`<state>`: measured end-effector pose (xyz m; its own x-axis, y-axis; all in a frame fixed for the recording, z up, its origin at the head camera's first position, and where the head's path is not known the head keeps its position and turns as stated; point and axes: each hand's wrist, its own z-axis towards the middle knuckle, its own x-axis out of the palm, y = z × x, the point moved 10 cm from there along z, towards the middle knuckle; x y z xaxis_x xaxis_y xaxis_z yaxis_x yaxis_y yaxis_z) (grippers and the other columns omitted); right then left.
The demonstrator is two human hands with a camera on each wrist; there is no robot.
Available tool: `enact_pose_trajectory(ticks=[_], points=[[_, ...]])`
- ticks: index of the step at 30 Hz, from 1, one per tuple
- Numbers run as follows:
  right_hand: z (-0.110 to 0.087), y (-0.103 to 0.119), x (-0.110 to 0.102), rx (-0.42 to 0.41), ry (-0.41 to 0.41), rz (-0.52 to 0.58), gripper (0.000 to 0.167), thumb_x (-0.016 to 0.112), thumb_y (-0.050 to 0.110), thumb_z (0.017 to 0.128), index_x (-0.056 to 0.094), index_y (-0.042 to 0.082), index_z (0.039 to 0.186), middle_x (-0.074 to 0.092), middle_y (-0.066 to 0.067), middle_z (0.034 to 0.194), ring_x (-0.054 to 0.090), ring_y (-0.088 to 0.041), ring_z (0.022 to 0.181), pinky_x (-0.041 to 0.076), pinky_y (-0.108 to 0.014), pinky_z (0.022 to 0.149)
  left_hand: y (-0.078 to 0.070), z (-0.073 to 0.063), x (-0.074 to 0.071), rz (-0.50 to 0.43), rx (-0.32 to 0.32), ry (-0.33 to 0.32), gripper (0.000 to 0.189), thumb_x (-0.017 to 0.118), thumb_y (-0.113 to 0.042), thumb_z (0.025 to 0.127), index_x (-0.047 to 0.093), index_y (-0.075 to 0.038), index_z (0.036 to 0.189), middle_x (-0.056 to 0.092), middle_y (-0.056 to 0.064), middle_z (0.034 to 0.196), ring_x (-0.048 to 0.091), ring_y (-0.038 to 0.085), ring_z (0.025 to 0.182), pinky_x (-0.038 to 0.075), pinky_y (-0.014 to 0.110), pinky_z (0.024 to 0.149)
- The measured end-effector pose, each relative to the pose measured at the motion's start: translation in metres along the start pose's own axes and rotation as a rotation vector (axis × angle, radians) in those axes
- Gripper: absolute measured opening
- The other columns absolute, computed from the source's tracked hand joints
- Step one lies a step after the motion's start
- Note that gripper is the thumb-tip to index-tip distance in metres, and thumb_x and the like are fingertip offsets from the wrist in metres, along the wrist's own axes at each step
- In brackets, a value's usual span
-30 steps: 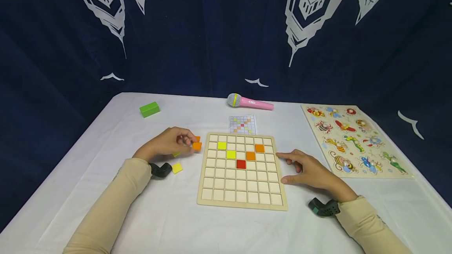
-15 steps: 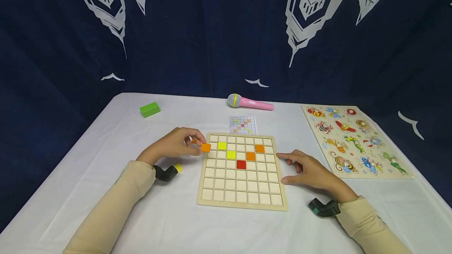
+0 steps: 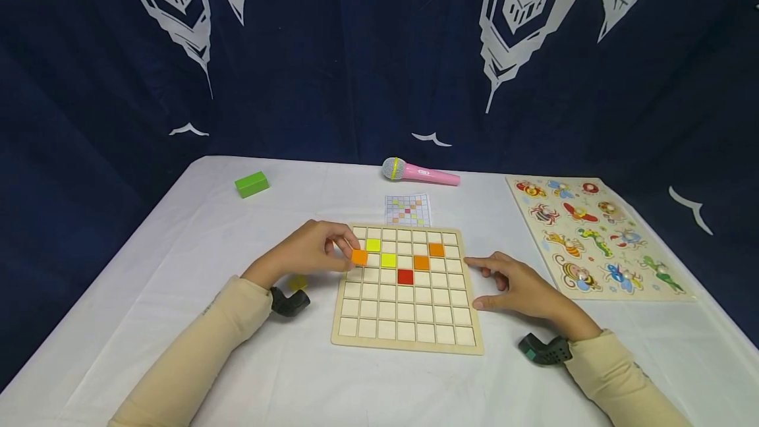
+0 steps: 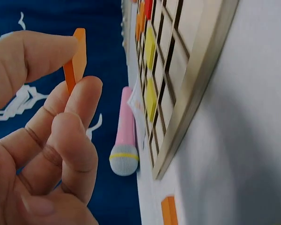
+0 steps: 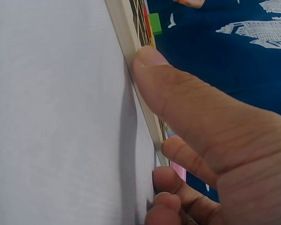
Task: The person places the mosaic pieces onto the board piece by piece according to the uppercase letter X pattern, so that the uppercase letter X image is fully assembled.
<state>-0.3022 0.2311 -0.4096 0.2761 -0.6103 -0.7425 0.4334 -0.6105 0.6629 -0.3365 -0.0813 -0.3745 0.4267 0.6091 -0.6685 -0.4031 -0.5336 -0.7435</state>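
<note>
My left hand (image 3: 314, 248) pinches an orange square tile (image 3: 359, 257) between thumb and fingertips, above the left edge of the wooden grid board (image 3: 406, 349). In the left wrist view the tile (image 4: 78, 58) is held up clear of the board. Two yellow tiles (image 3: 388, 260), two orange tiles (image 3: 421, 262) and a red tile (image 3: 405, 277) sit in the board's cells. My right hand (image 3: 516, 285) touches the board's right edge with thumb and index fingertips. In the right wrist view the thumb (image 5: 152, 70) rests on that edge.
A yellow tile (image 3: 298, 282) and another orange tile (image 4: 169, 211) lie on the white cloth left of the board. Behind the board are a printed pattern card (image 3: 407, 209) and pink microphone (image 3: 428, 174). A green block (image 3: 252, 184) stands back left; an insect puzzle (image 3: 593, 236) lies right.
My left hand has carried the orange tile rightward from the cloth to over the board's left columns. The right hand and the board have stayed in place.
</note>
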Motion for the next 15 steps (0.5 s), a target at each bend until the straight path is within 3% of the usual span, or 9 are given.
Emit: enact_pose_trajectory(ticks=[8, 15], points=[[0.0, 0.001, 0.0, -0.004, 0.002, -0.004, 0.074, 0.096, 0.019, 0.083, 0.064, -0.004, 0.145, 0.052, 0.0, 0.103, 0.044, -0.01, 0.079, 0.04, -0.026, 0.069, -0.012, 0.001, 0.017, 0.014, 0.028, 0.012, 0.027, 0.085, -0.009, 0.083, 0.077, -0.008, 0.109, 0.076, -0.008, 0.091, 0.054, 0.01, 0.062, 0.043, 0.024, 0.059], [0.0, 0.0, -0.001, -0.012, -0.004, -0.014, 0.074, 0.096, 0.021, 0.083, 0.064, -0.004, 0.145, 0.052, 0.0, 0.102, 0.044, -0.009, 0.078, 0.04, -0.027, 0.068, -0.019, 0.001, 0.032, 0.072, -0.019, 0.013, 0.026, 0.087, -0.018, 0.083, 0.077, -0.015, 0.107, 0.074, -0.015, 0.089, 0.059, 0.01, 0.067, 0.047, 0.027, 0.066]])
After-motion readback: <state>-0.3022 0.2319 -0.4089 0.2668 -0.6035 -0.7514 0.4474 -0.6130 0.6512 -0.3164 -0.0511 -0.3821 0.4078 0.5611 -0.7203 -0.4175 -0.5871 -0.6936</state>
